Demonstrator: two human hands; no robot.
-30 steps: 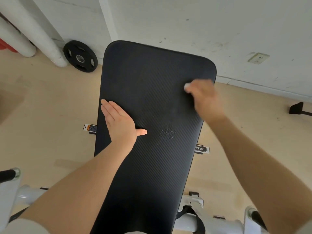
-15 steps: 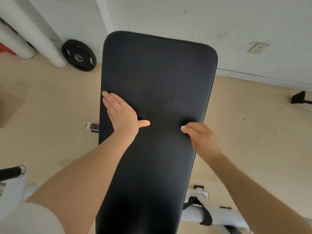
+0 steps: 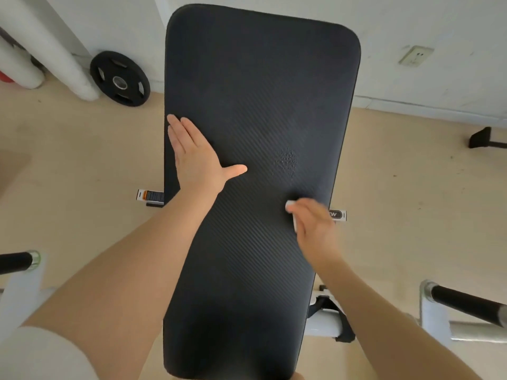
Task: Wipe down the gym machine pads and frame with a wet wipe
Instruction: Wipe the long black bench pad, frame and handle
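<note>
Drawn nearer along the pad right edge, the limp, light wet wipe is pinched by the right hand; the left hand is pressed flat, fingers straight.

Both bare forearms reach forward from the near edge. The left hand lies flat, palm down, fingers straight and together pointing to the far left, thumb splayed out to the right. The right hand, nearer and to the right, is blurred; its fingers curl over a wipe, knuckles up, wrist bent slightly left.
</note>
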